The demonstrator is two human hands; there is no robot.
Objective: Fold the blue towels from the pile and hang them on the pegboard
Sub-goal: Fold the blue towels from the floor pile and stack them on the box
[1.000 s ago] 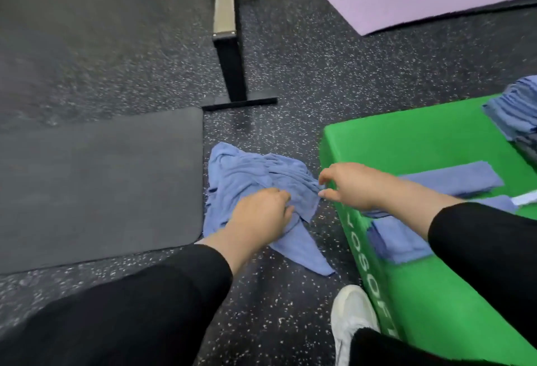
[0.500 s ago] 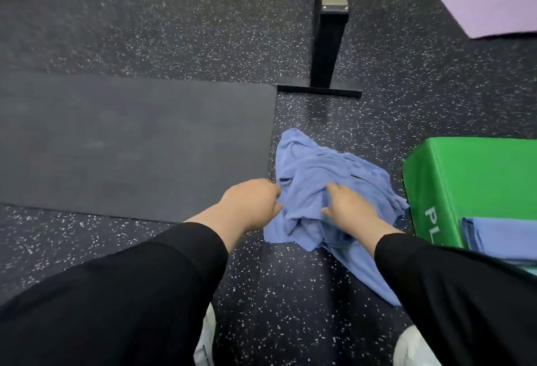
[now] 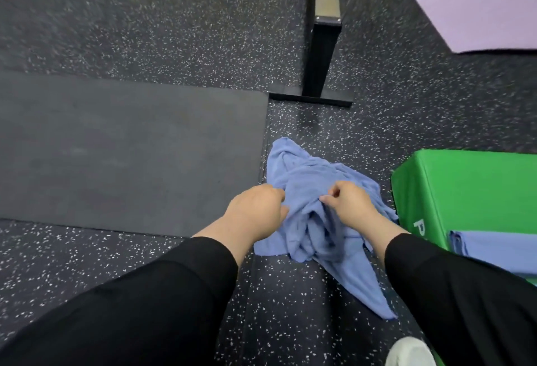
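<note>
Both the left hand [image 3: 255, 208] and the right hand [image 3: 347, 201] are pinching the crumpled blue towel [image 3: 312, 217] with curled fingers, seemingly gathering it off the floor [image 3: 174, 16] for folding.

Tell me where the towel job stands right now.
Done: at least one folded towel lies on the green box. In hand: both the left hand and right hand have a grip on the crumpled blue towel on the floor; it is not yet folded. Left: folding it and hanging the towels; no pegboard is in view.
</note>
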